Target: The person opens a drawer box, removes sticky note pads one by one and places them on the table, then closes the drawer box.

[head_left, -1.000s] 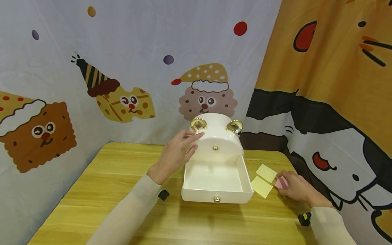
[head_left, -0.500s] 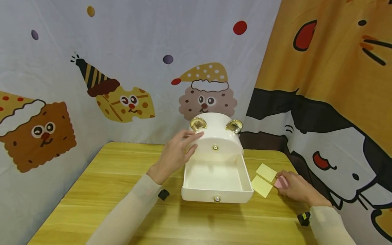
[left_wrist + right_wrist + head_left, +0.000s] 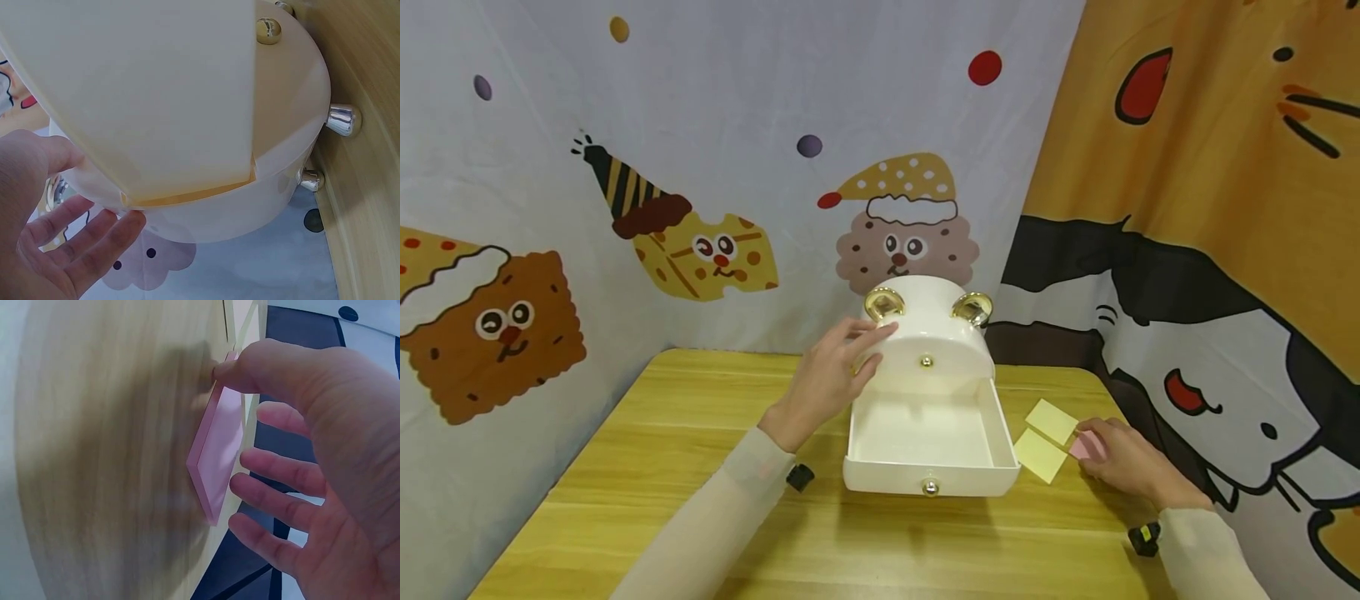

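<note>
A white desktop drawer box [image 3: 928, 292] with two gold ear-shaped pieces on top stands on the table, its lower drawer [image 3: 931, 479] pulled out and bare inside. My left hand [image 3: 831, 371] rests against the box's upper left side, fingers spread; in the left wrist view, the fingertips [image 3: 134, 219] touch its wall. Right of the drawer, my right hand [image 3: 1123, 458] holds a pink sticky note pad [image 3: 215, 456] by its edges, thumb on the near side and index finger across from it. Two yellow sticky note pads [image 3: 1051, 422] lie right beside the pink one.
The wood-grain table [image 3: 700, 433] ends near the right hand at its right edge. Printed cloth [image 3: 737, 100] hangs behind the table and along the sides. A small gold knob [image 3: 927, 361] sits on the box's upper front.
Both hands stay in place. The pink pad shifts very slightly left toward the yellow ones, while the whole view drifts a little.
</note>
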{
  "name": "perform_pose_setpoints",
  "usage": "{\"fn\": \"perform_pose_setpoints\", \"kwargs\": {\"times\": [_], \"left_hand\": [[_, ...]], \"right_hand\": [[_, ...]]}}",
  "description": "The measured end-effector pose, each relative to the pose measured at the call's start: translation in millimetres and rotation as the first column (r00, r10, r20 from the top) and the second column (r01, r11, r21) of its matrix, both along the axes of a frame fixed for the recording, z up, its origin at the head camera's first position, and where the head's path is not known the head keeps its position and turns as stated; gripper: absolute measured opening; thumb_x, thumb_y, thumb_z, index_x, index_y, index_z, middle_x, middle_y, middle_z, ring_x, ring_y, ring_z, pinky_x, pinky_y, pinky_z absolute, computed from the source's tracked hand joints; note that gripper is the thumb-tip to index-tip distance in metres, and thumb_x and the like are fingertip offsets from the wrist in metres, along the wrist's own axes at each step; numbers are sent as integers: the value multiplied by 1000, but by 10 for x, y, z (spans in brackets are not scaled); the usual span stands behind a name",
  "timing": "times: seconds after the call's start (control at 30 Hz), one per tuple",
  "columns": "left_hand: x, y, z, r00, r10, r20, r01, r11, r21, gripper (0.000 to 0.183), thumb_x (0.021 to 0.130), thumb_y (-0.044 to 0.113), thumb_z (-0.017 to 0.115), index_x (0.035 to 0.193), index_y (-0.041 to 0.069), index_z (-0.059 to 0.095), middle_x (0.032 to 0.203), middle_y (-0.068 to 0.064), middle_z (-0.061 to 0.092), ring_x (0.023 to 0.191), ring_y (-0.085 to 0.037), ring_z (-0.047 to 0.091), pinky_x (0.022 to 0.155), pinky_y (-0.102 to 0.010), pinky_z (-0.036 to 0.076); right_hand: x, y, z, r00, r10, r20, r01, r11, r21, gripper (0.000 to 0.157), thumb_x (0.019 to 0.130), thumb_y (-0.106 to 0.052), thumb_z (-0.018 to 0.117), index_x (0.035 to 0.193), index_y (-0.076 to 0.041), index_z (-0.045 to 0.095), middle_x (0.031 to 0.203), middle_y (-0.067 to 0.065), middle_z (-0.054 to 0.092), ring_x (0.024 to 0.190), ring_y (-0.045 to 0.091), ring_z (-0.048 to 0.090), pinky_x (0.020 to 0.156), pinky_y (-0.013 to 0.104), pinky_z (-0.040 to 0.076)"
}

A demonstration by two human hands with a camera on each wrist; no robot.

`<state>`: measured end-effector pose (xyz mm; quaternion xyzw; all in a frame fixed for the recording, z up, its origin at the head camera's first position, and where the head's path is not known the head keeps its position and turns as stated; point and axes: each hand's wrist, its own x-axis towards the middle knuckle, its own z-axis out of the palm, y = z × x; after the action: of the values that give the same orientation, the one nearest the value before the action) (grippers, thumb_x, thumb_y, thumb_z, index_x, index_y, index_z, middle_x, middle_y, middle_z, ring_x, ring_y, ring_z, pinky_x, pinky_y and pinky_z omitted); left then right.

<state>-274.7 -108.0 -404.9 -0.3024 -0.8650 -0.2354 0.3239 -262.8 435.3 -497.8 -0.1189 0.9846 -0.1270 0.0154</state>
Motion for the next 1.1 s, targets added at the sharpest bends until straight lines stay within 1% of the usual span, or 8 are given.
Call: {"fn": "perform_pose_setpoints", "kwargs": {"times": [0.2,0.33,0.5,0.6,0.67,0.8,0.93,1.1], "left_hand": [[2,10,18,1000,-4,7,4,1000,-3,55,111,13,83,163,24,71,140,-14,73,112,-26,80,61,-26,55],[1,14,23,1000,-15,-5,15,1000,4,55,110,12,84,162,22,71,139,-14,74,115,-28,80,62,-28,57],[-3,22,35,1000,-14,-17,15,1000,9,55,109,12,85,162,22,72,139,-15,74,115,-28,81,63,-29,60],[-1,21,35,1000,-12,-11,12,1000,8,55,109,12,85,161,22,72,139,-15,74,114,-28,80,63,-29,60],[-4,12,29,1000,-15,-8,15,1000,8,54,109,12,85,161,21,73,139,-15,74,113,-28,80,63,-29,60],[-16,3,20,1000,-22,-17,22,1000,12,55,109,12,85,161,21,72,139,-15,74,115,-28,80,63,-29,59],[-17,-5,14,999,-21,-31,22,1000,16,55,107,11,86,160,21,73,138,-16,74,117,-29,81,63,-30,60],[-20,-3,4,999,-23,-31,23,1000,6,56,108,12,86,161,21,72,138,-15,74,117,-29,80,66,-31,63]], "right_hand": [[100,-90,30,993,29,-114,-33,999,-37,59,97,-26,96,147,-4,73,146,34,70,124,52,74,101,77,62],[174,-184,58,978,41,-205,-55,997,-63,53,101,-23,93,148,-8,73,143,27,73,123,51,76,101,77,63],[269,-320,134,975,23,-222,-48,993,-107,52,103,-13,87,152,-10,70,149,24,69,129,50,73,101,77,62],[327,-415,174,967,32,-254,-66,990,-127,54,101,-7,86,152,-10,70,146,23,70,124,48,74,95,72,65],[349,-493,190,953,45,-300,-86,989,-124,55,98,-5,87,150,-10,72,141,21,72,117,43,76,89,63,67],[392,-666,242,905,80,-418,-137,985,-108,58,91,-1,92,145,-9,75,132,16,77,106,33,78,80,48,66],[445,-849,317,855,138,-500,-212,973,-94,61,87,2,96,144,-9,75,125,11,80,102,28,80,79,43,69],[532,-1056,424,819,188,-542,-276,958,-84,66,83,4,98,143,-11,76,115,6,80,94,24,80,75,38,70]]}}
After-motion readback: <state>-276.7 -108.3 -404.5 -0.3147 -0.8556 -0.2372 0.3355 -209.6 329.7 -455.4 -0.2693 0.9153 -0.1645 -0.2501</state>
